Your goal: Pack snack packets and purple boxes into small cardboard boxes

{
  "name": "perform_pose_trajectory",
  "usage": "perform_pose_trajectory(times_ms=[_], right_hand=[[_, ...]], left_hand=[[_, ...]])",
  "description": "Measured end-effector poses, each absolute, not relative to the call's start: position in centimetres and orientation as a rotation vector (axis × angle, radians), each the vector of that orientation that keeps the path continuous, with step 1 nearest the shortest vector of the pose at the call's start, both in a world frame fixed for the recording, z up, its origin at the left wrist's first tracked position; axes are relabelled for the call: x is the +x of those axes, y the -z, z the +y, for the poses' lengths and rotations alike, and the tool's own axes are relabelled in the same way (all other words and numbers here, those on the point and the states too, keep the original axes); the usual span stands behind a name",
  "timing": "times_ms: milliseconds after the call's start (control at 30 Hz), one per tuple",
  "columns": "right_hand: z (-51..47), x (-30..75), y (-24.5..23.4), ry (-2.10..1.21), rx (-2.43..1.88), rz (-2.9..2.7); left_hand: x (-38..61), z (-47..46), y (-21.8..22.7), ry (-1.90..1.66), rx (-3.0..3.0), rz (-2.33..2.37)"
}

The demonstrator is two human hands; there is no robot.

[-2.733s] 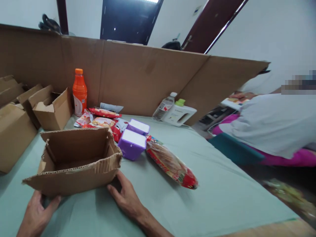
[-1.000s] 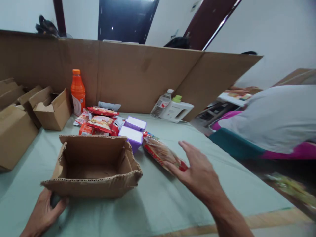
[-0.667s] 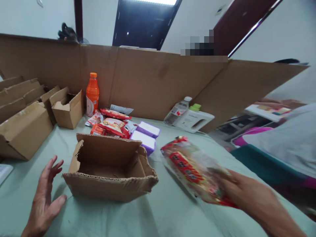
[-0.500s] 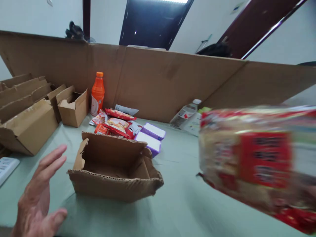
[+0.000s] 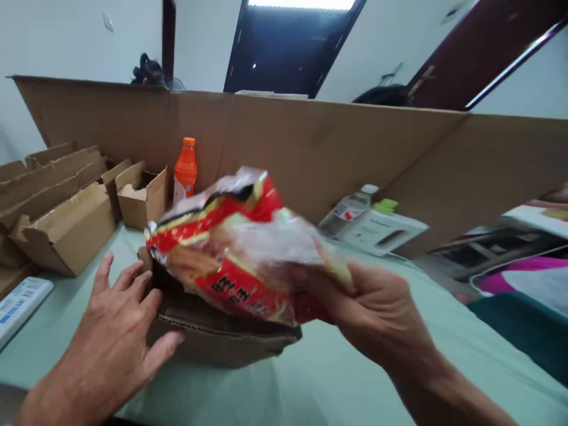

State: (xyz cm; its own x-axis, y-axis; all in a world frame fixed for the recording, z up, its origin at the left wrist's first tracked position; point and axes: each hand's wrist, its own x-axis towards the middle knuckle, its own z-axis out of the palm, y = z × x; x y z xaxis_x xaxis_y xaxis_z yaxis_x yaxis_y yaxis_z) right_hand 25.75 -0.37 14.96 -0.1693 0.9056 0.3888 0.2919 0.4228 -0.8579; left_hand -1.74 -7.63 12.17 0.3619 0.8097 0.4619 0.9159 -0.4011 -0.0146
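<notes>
My right hand (image 5: 370,310) grips a crinkled red and clear plastic food packet (image 5: 248,254) by its right end. The packet is tilted over an open cardboard box (image 5: 231,343), its far end above the box's left part, and it hides most of the opening. At the box's left end lies my left hand (image 5: 110,331), fingers spread and thumb along the near corner. It seems to touch the box, without gripping anything I can see.
Several cardboard boxes (image 5: 80,228) stand at the left, beside a white device (image 5: 24,305). An orange bottle (image 5: 185,171) is behind the packet. A clear bottle (image 5: 348,210) leans by a white carton (image 5: 381,231). A cardboard wall (image 5: 310,130) closes the back; a teal bin (image 5: 523,331) is at right.
My right hand has brought the food packet leftward from the right side to above the box. My left hand has moved right, up to the box's left end. The view has shifted a little.
</notes>
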Motion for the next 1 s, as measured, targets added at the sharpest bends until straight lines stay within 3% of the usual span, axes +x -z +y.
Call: perform_pose_trajectory(times_ms=[167,400,733,1000], right_hand=[[0.0,25.0,-15.7,-0.698,-1.146,-2.453],[2.3,22.8,-12.7,-0.581,-1.293,-3.081],[2.5,21.9,-13.2,-0.577,-0.765,-3.118],[-0.3,29.7,-14.0,-0.105,-0.979,-2.231]], left_hand=[[-2.1,-8.2,-11.1,0.642,-2.356,-1.435],[-2.4,-8.5,-9.9,0.837,-2.365,-1.455],[-2.2,-8.0,-7.6,1.178,-2.265,-1.698],[-2.4,-7.2,-7.0,1.264,-2.409,-1.575]])
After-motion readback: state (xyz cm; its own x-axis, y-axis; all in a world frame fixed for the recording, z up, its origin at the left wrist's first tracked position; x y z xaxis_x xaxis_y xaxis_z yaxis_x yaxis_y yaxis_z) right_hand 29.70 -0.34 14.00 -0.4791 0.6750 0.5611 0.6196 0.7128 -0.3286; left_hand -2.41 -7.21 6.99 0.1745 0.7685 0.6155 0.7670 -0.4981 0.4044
